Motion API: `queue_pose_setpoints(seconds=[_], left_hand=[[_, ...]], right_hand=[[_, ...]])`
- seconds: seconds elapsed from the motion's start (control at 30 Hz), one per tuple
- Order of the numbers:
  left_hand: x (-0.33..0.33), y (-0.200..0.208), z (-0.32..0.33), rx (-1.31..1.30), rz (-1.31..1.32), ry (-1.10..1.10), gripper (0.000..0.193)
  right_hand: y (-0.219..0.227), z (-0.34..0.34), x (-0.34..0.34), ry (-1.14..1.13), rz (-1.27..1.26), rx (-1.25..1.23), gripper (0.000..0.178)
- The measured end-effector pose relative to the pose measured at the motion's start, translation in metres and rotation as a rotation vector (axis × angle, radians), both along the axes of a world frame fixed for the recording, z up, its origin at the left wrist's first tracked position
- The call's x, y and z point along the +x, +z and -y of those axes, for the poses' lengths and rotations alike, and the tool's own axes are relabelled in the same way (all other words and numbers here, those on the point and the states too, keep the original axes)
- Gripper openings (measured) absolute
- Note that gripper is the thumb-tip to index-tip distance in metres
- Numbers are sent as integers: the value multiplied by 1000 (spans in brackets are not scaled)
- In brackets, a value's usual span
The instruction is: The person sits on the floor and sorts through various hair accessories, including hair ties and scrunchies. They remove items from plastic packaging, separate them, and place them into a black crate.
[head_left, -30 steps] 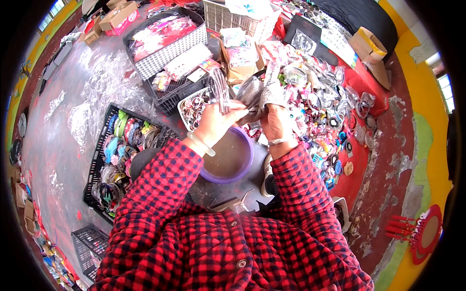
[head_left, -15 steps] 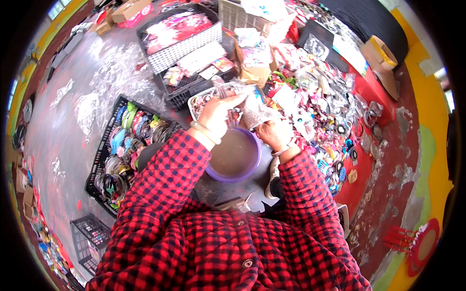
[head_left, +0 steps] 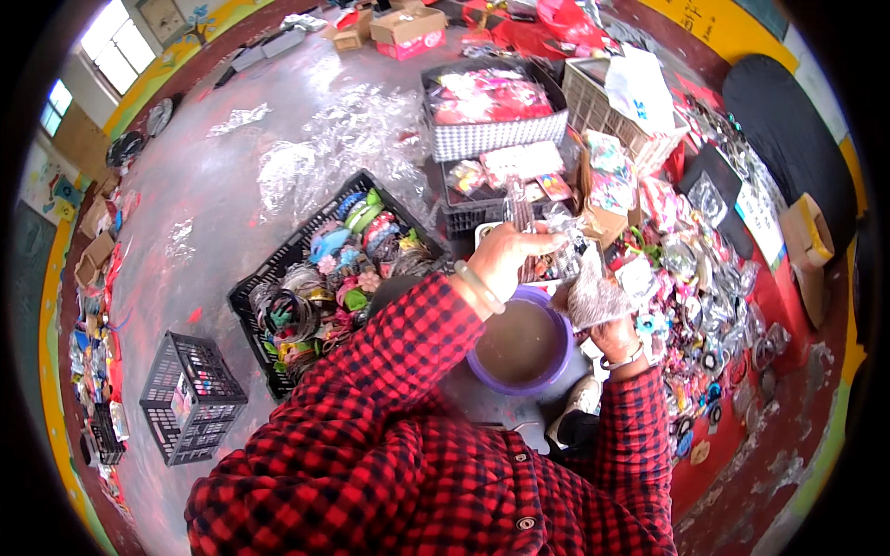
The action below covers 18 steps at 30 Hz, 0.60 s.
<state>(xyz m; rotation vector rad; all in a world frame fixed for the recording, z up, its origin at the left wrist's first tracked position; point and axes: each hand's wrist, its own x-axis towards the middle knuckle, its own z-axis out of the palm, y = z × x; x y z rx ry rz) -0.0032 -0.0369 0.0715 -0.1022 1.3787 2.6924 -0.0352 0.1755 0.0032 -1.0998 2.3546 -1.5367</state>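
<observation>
My left hand [head_left: 501, 261] is closed with its thumb stretched out, pinching a clear plastic packet [head_left: 519, 208] with brownish strips in it. Lower and to the right, my right hand [head_left: 614, 341] grips a bunched grey-brown cloth [head_left: 598, 295]. Below both hands stands a round purple basin [head_left: 567, 347] of murky, brownish water. The cloth hangs by the basin's right rim. Just beyond the left hand is a white tray [head_left: 480, 233] of small items, partly hidden by that hand.
Left of the basin lies a black crate [head_left: 243, 310] full of headbands and hair ornaments. A smaller black crate [head_left: 195, 398] stands farther left. At right, a heap of wrapped accessories [head_left: 705, 278] covers a red sheet. A white-and-grey basket [head_left: 501, 139] and a beige crate [head_left: 593, 88] stand beyond.
The view has swung left, so the surroundings appear farther right. My hands have drawn apart, and the cloth now hangs from my right hand, clear of the left, which keeps the plastic packet.
</observation>
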Motion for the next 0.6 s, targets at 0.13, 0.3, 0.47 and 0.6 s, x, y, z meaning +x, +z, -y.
queue_pose_setpoints(seconds=[0.13,0.3,0.47,0.6], left_hand=[[36,19,37,105,86,169,5],[80,42,101,-37,30,228,8],[129,52,103,41,-69,84,9],[152,34,94,64,-31,23,9]], right_hand=[[9,22,11,-106,-271,243,34],[44,19,17,-148,44,-331,40],[49,34,43,175,678,-711,42],[34,45,71,84,109,-63,38]])
